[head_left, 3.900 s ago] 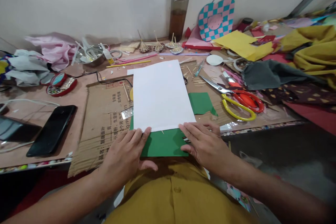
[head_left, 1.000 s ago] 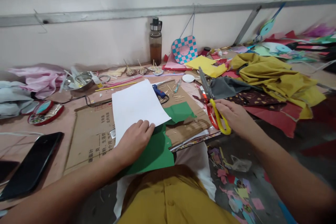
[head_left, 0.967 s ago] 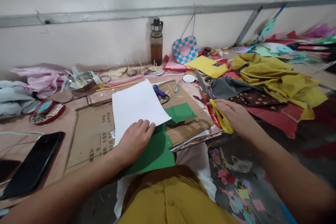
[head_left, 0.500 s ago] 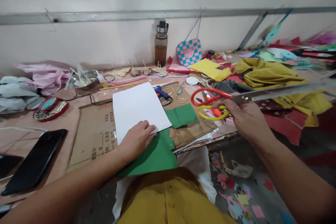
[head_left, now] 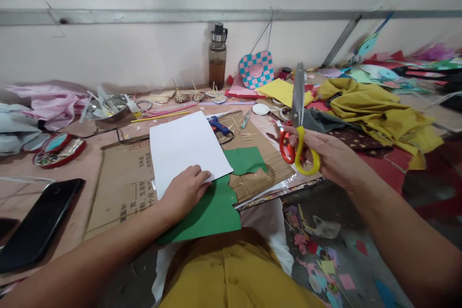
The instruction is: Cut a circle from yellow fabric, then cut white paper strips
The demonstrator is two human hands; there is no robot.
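Note:
My left hand [head_left: 186, 190] lies on the lower edge of a white sheet [head_left: 187, 147], its fingers bent and close together at that edge. Under the sheet and hand is a large green paper [head_left: 212, 211] that reaches over the table's front edge. A smaller green piece [head_left: 247, 160] rests on the cardboard [head_left: 108, 187] to the right of the sheet. My right hand [head_left: 325, 154] holds scissors [head_left: 299, 96] by their red and yellow handles, above the cardboard's right end. The blades point up and look closed.
A blue glue gun [head_left: 219, 126] and thin sticks [head_left: 247, 134] lie behind the sheet. Farther back stand a bottle [head_left: 218, 60] and a checkered heart-shaped piece [head_left: 265, 74]. A phone [head_left: 43, 219] is at the left, yellow cloth [head_left: 375, 106] at the right. Paper scraps [head_left: 327, 267] litter the floor.
The scissors have turned from pointing right to pointing up, and my right hand has turned with them. My left hand stays on the white sheet. The view has shifted slightly.

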